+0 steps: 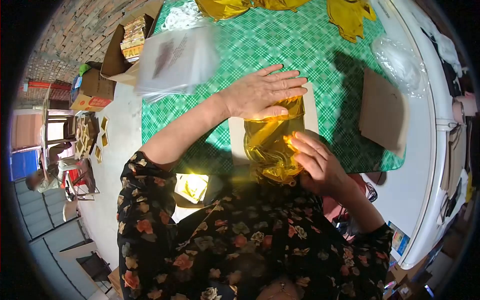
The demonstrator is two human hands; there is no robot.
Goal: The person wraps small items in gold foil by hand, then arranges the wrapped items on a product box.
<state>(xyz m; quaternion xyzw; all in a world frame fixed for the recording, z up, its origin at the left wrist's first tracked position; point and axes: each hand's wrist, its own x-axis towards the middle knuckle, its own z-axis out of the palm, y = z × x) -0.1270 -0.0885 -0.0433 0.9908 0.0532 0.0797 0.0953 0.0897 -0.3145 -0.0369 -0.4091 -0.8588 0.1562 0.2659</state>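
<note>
A shiny gold foil piece (272,135) lies over a pale cardboard sheet (311,112) on the green checked tablecloth (320,45). My left hand (267,92) rests flat across the far end of the foil, fingers stretched out to the right. At the foil's right side is my right hand (320,162), its fingers slightly bent and pressed together, with gold at the fingertips. The near end of the foil is crumpled and hangs close to my body.
Clear plastic bags (175,60) are stacked at the left. Brown cardboard sheets (382,112) and a clear plastic bundle (398,65) lie at the right. More gold foil pieces (350,20) are at the far edge. An open box (115,55) stands beyond the left edge.
</note>
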